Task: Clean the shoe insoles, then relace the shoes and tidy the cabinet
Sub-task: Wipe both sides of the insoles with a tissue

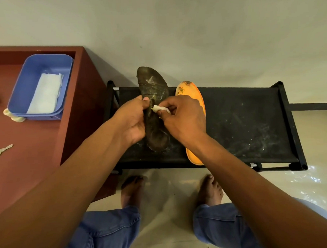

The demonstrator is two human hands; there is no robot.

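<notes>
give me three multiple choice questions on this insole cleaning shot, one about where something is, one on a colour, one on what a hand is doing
1. Where does the folded white cloth lie?
A. in the blue tub on the red cabinet
B. on the black rack
C. on the floor

2. What colour is the insole lying flat on the black rack?
A. green
B. orange
C. white

3. What is the right hand doing?
A. resting open on the rack
B. holding a key
C. pinching a small white wipe against the dark insole

Answers:
1. A, the cloth sits inside the tub on the cabinet top.
2. B, the orange insole lies beside the hands.
3. C, its fingers press the wipe to the dark insole, which the left hand grips.
</notes>
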